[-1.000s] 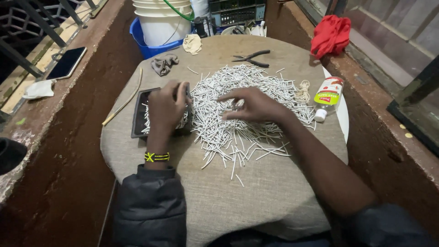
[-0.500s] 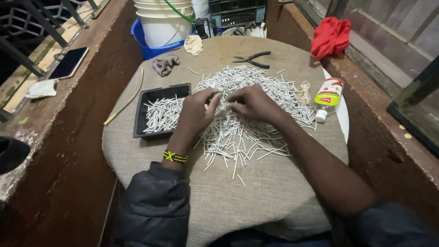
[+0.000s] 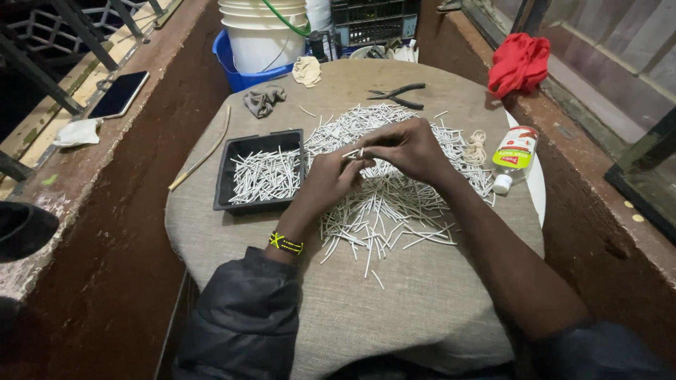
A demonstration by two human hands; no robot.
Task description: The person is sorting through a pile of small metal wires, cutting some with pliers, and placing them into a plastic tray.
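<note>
**Both hands busy mid-pile**

Left hand [image 3: 331,176] and right hand [image 3: 408,146] meet over the white stick pile [image 3: 394,190], fingers pinched on a few sticks. Black tray [image 3: 259,172] sits just left; the desk [image 3: 422,309] near edge stays bare.

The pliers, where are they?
In the head view the pliers lie at the far side of the round table, beyond the pile of white sticks, left of the red cloth.

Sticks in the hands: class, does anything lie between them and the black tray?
Nothing visible does. The sticks, pinched by the left hand and right hand, sit just right of the tray; only bare cloth lies between.
</note>
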